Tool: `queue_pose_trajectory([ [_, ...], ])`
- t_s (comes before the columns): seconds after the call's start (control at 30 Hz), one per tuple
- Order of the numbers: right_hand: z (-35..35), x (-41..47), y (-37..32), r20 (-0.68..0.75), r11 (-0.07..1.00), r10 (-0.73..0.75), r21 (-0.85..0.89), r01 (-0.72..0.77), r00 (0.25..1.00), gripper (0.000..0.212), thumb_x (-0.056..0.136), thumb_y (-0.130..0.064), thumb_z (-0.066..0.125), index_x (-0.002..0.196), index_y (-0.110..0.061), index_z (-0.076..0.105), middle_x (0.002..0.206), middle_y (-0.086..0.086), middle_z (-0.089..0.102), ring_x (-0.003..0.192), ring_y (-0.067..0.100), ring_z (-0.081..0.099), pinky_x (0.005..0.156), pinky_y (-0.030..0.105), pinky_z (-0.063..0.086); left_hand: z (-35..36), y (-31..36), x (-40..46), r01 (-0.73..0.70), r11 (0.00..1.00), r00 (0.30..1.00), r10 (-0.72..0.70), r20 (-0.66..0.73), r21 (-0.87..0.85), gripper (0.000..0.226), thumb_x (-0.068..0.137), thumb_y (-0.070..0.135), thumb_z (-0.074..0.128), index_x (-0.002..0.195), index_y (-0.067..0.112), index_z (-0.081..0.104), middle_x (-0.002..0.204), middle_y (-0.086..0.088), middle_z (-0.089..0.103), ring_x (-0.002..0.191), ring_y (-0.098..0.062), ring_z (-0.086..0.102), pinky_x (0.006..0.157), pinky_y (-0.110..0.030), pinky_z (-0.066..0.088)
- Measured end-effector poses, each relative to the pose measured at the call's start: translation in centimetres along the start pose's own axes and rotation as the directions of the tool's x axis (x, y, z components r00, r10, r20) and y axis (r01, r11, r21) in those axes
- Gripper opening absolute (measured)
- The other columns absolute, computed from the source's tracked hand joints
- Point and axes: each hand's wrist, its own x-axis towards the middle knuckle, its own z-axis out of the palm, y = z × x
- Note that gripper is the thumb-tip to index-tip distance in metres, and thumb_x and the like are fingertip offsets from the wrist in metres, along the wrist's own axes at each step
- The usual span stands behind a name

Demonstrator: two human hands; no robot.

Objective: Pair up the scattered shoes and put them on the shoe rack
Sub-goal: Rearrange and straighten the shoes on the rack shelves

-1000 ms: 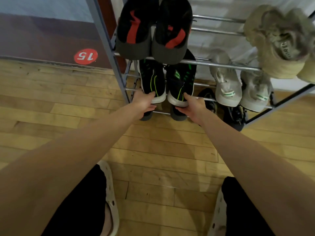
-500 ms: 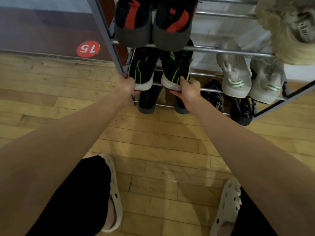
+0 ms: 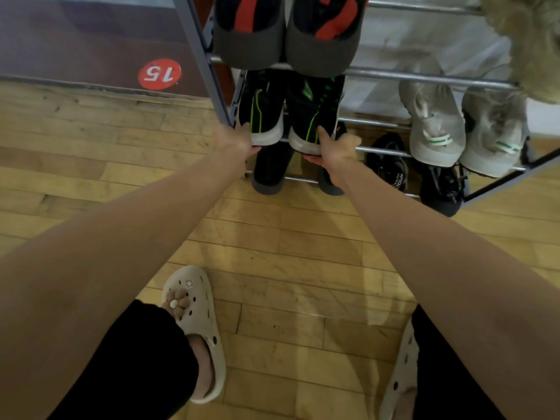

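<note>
A pair of black sneakers with green stripes and white soles sits on a middle shelf of the metal shoe rack (image 3: 424, 76), heels toward me. My left hand (image 3: 235, 144) grips the heel of the left sneaker (image 3: 262, 113). At the heel of the right sneaker (image 3: 313, 116), my right hand (image 3: 335, 148) holds on with the thumb on top and the fingers underneath. Both arms are stretched out toward the rack.
Black-and-red shoes (image 3: 288, 28) sit on the shelf above. White sneakers (image 3: 435, 122) with green marks share the middle shelf at right. Dark shoes (image 3: 391, 165) fill the bottom shelf. A fluffy beige slipper (image 3: 533, 40) is top right. My feet wear cream clogs (image 3: 197, 325) on the wooden floor.
Both hands have pushed the black-and-green pair further onto the middle shelf. My view has dropped and moved closer to the rack.
</note>
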Motion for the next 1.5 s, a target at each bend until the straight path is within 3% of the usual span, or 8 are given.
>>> queue_pose_trajectory([
  [0.13, -1.3, -1.4, 0.0, 0.023, 0.975, -0.060, -0.213, 0.064, 0.998, 0.034, 0.100, -0.028, 0.046, 0.120, -0.009, 0.025, 0.105, 0.013, 0.053, 0.094, 0.034, 0.066, 0.066, 0.038, 0.060, -0.4, -0.9, -0.4, 0.012, 0.996, 1.000, -0.014, 0.023, 0.088, 0.041, 0.103, 0.027, 0.040, 0.137, 0.004, 0.042, 0.117, -0.015, 0.058, 0.073, -0.017, 0.064, 0.045, -0.019, 0.054],
  [0.23, -3.8, -2.6, 2.0, 0.089, 0.797, -0.290, -0.528, 0.292, 0.953, 0.021, 0.100, -0.026, 0.042, 0.106, -0.011, 0.028, 0.096, 0.012, 0.056, 0.089, 0.037, 0.064, 0.077, 0.056, 0.055, 0.2, -1.7, -1.4, 0.072, 0.981, 0.997, -0.078, 0.027, 0.178, 0.046, 0.105, 0.034, 0.029, 0.138, 0.004, 0.041, 0.111, -0.011, 0.059, 0.061, -0.014, 0.060, 0.035, -0.017, 0.048],
  [0.33, -6.9, -2.6, 3.7, 0.216, 0.605, -0.196, -0.741, 0.291, 0.957, 0.010, 0.097, -0.015, 0.044, 0.102, -0.007, 0.042, 0.095, 0.014, 0.059, 0.086, 0.036, 0.065, 0.077, 0.052, 0.055, 0.1, -3.2, -1.2, 0.088, 0.952, 0.994, -0.102, 0.034, 0.292, 0.047, 0.105, 0.031, 0.026, 0.145, 0.007, 0.035, 0.128, -0.010, 0.058, 0.055, -0.016, 0.061, 0.028, -0.016, 0.040],
  [0.5, -9.7, -0.9, 5.1, 0.201, 0.487, 0.051, -0.860, 0.151, 0.978, 0.019, 0.094, -0.009, 0.044, 0.089, -0.002, 0.061, 0.093, 0.019, 0.065, 0.091, 0.035, 0.066, 0.084, 0.049, 0.056, -0.8, -8.6, 0.0, -0.050, 0.846, 0.993, -0.013, 0.114, 0.531, 0.047, 0.093, 0.011, 0.048, 0.138, 0.003, 0.039, 0.129, -0.016, 0.056, 0.107, -0.030, 0.064, 0.074, -0.039, 0.059],
  [0.8, -7.5, 4.8, 8.5, -0.034, 0.886, 0.248, -0.396, -0.241, 0.968, 0.062, 0.096, -0.045, 0.050, 0.144, -0.011, 0.030, 0.126, 0.010, 0.051, 0.082, 0.023, 0.066, 0.061, 0.026, 0.057, -0.2, -11.0, 4.0, 0.082, 0.803, 0.995, -0.097, -0.007, 0.591, 0.058, 0.093, 0.040, 0.056, 0.139, 0.010, 0.036, 0.134, -0.011, 0.051, 0.116, -0.032, 0.055, 0.096, -0.045, 0.052],
  [1.03, -5.4, 7.5, 9.7, -0.157, 0.959, 0.277, -0.015, -0.282, 0.948, 0.058, 0.092, -0.023, 0.062, 0.139, -0.008, 0.032, 0.114, 0.012, 0.049, 0.076, 0.019, 0.058, 0.050, 0.025, 0.055, 0.4, -11.2, 4.5, 0.301, 0.953, 0.953, -0.302, 0.032, 0.035, 0.051, 0.090, 0.018, 0.066, 0.133, 0.004, 0.042, 0.131, -0.014, 0.056, 0.107, -0.032, 0.065, 0.059, -0.033, 0.062],
  [1.3, -1.3, 6.1, 11.4, -0.026, 0.964, 0.255, 0.091, -0.251, 0.967, 0.052, 0.090, -0.007, 0.063, 0.131, -0.002, 0.032, 0.123, 0.016, 0.050, 0.068, 0.023, 0.063, 0.063, 0.034, 0.060, -1.0, -10.5, 4.7, 0.315, 0.935, 0.949, -0.309, 0.062, -0.165, 0.037, 0.087, 0.003, 0.068, 0.111, 0.007, 0.040, 0.131, -0.021, 0.052, 0.112, -0.038, 0.061, 0.082, -0.047, 0.059],
  [1.5, 1.4, 5.0, 11.8, 0.023, 0.971, 0.237, 0.015, -0.238, 0.971, 0.037, 0.093, -0.016, 0.061, 0.107, -0.011, 0.027, 0.106, 0.004, 0.047, 0.064, 0.017, 0.063, 0.086, 0.038, 0.058, -0.2, -9.1, 4.6, 0.290, 0.954, 0.956, -0.285, 0.071, -0.080, 0.048, 0.084, 0.009, 0.072, 0.123, 0.003, 0.045, 0.125, -0.018, 0.058, 0.086, -0.031, 0.069, 0.068, -0.039, 0.063],
])
